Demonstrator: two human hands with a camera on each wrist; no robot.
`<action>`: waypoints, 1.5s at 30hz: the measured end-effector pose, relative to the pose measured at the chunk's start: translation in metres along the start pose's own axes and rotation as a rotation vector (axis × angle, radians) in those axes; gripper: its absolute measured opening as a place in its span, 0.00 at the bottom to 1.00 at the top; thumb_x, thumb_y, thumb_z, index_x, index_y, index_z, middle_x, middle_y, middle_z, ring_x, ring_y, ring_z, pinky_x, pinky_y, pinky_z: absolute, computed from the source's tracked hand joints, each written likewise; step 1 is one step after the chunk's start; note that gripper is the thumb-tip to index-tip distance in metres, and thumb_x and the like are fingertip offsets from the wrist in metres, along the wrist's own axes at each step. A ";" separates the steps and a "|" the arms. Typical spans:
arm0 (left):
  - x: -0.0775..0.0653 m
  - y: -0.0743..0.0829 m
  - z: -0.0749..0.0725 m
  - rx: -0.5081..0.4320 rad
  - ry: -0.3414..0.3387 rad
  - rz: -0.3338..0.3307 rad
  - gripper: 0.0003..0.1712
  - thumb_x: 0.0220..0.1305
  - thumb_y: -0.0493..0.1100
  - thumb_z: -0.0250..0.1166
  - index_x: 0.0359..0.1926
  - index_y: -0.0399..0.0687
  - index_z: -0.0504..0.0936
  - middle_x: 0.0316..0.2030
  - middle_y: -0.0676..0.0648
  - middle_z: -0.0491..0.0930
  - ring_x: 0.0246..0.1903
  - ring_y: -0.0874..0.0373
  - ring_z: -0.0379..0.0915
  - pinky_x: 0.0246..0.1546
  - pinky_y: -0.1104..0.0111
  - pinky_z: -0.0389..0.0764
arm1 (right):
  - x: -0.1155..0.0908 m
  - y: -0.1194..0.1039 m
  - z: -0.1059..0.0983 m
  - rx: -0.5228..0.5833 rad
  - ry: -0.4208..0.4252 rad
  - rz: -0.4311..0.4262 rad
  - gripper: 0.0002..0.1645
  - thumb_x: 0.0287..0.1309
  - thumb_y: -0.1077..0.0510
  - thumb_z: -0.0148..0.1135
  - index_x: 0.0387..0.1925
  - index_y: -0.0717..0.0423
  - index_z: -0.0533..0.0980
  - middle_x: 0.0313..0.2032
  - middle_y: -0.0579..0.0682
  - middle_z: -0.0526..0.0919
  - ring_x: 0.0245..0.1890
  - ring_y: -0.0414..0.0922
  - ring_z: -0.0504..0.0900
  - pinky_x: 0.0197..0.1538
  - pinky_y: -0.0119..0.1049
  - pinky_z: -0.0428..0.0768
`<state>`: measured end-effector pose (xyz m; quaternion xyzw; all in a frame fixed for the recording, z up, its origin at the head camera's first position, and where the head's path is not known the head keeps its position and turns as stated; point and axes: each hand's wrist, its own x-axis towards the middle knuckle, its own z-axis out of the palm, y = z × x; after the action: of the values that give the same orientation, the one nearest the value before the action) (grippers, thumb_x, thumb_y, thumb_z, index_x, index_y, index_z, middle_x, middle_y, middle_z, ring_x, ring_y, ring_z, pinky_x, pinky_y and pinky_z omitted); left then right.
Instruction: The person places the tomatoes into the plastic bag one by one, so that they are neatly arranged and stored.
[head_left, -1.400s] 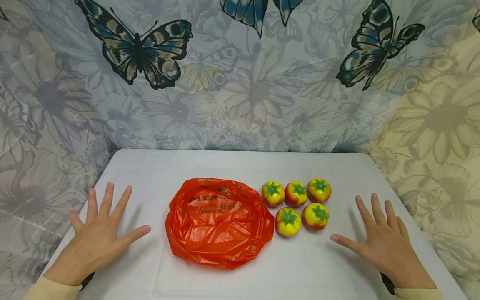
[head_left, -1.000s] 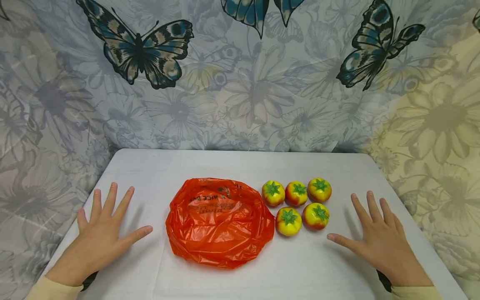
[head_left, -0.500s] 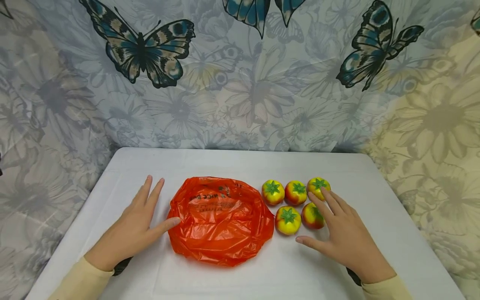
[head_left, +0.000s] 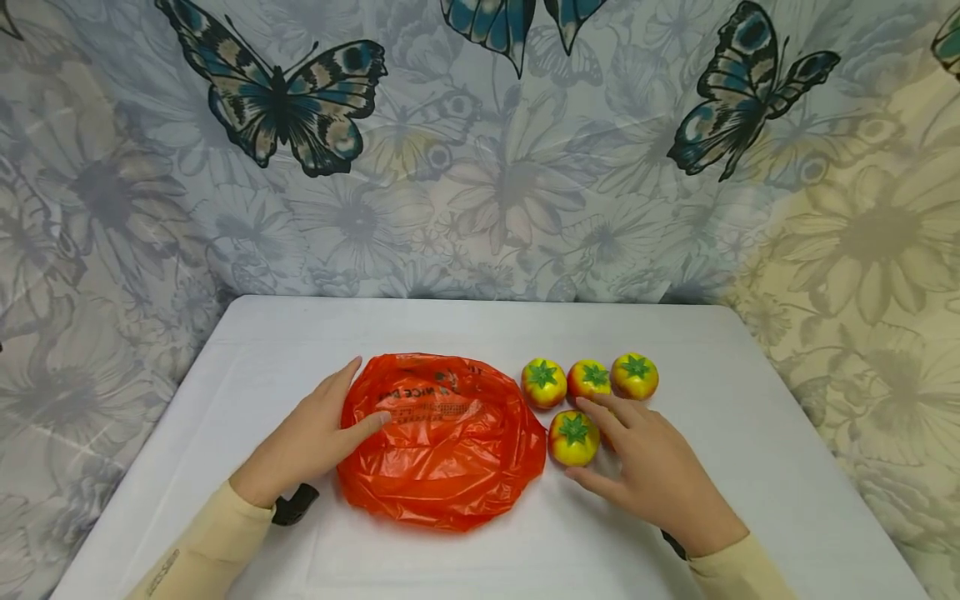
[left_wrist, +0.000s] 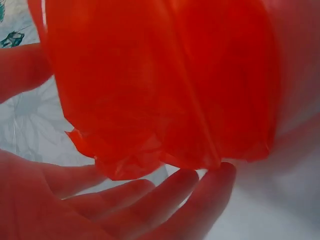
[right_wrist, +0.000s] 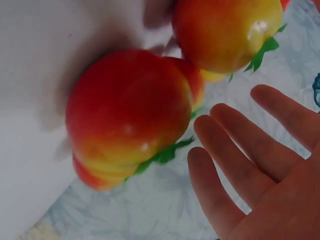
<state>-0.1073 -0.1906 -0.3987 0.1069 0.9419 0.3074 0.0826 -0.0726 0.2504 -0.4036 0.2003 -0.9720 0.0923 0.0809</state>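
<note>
A crumpled red plastic bag [head_left: 442, 458] with dark print lies on the table. At its left edge is my left hand [head_left: 311, 437], thumb over the top and fingers along the side. The left wrist view shows these fingertips [left_wrist: 227, 172] right at the lower edge of the bag [left_wrist: 150, 90], only gently bent. To the right of the bag sit several red-and-yellow tomatoes [head_left: 574, 438] with green star-shaped tops. My right hand [head_left: 652, 471] reaches over them, fingers extended and spread, hiding one. In the right wrist view, the nearest tomato [right_wrist: 127, 105] is beside the fingers, apart from them.
A white cloth covers the table [head_left: 480, 325]. Behind it stands a wall covering [head_left: 510, 208] printed with flowers and butterflies. Three tomatoes stand in a back row, the rightmost tomato [head_left: 634, 376] standing farthest from the bag.
Both hands have moved inward from the table's sides. The left hand has come to the bag's left edge, and the right hand now lies over the front tomatoes. Bag and tomatoes stay put.
</note>
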 end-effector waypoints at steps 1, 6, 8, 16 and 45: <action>0.001 0.000 0.000 -0.010 -0.003 -0.010 0.64 0.72 0.75 0.61 0.87 0.37 0.46 0.83 0.29 0.56 0.81 0.28 0.56 0.76 0.31 0.65 | 0.001 -0.002 0.001 0.002 0.002 -0.006 0.53 0.50 0.28 0.81 0.73 0.48 0.78 0.66 0.53 0.83 0.63 0.59 0.84 0.64 0.63 0.83; 0.003 -0.006 0.001 -0.030 -0.034 -0.052 0.61 0.74 0.69 0.63 0.86 0.33 0.47 0.82 0.28 0.58 0.80 0.28 0.59 0.76 0.32 0.66 | 0.006 -0.009 0.005 -0.001 -0.010 -0.020 0.50 0.51 0.31 0.82 0.70 0.49 0.79 0.64 0.53 0.83 0.61 0.58 0.85 0.64 0.63 0.84; 0.003 -0.007 0.001 -0.035 -0.045 -0.062 0.60 0.75 0.66 0.64 0.86 0.32 0.47 0.81 0.27 0.59 0.79 0.28 0.60 0.76 0.33 0.67 | 0.008 -0.010 0.006 -0.006 -0.020 -0.021 0.49 0.51 0.32 0.83 0.70 0.49 0.80 0.63 0.52 0.84 0.60 0.57 0.86 0.63 0.62 0.85; -0.001 -0.010 0.001 -0.051 -0.058 -0.077 0.58 0.76 0.66 0.64 0.86 0.34 0.49 0.78 0.27 0.65 0.76 0.29 0.67 0.72 0.34 0.74 | 0.009 -0.012 0.012 -0.009 -0.027 -0.039 0.45 0.51 0.38 0.84 0.68 0.51 0.81 0.63 0.54 0.85 0.58 0.57 0.87 0.62 0.61 0.86; 0.003 -0.007 0.003 -0.055 -0.034 -0.063 0.51 0.78 0.55 0.64 0.85 0.33 0.51 0.75 0.28 0.71 0.72 0.32 0.73 0.69 0.37 0.78 | 0.057 -0.048 -0.015 0.053 0.002 -0.122 0.40 0.58 0.44 0.81 0.69 0.51 0.79 0.64 0.53 0.84 0.61 0.57 0.86 0.66 0.58 0.84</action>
<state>-0.1105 -0.1941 -0.4055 0.0803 0.9345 0.3285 0.1110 -0.1035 0.1890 -0.3712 0.2612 -0.9551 0.1131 0.0822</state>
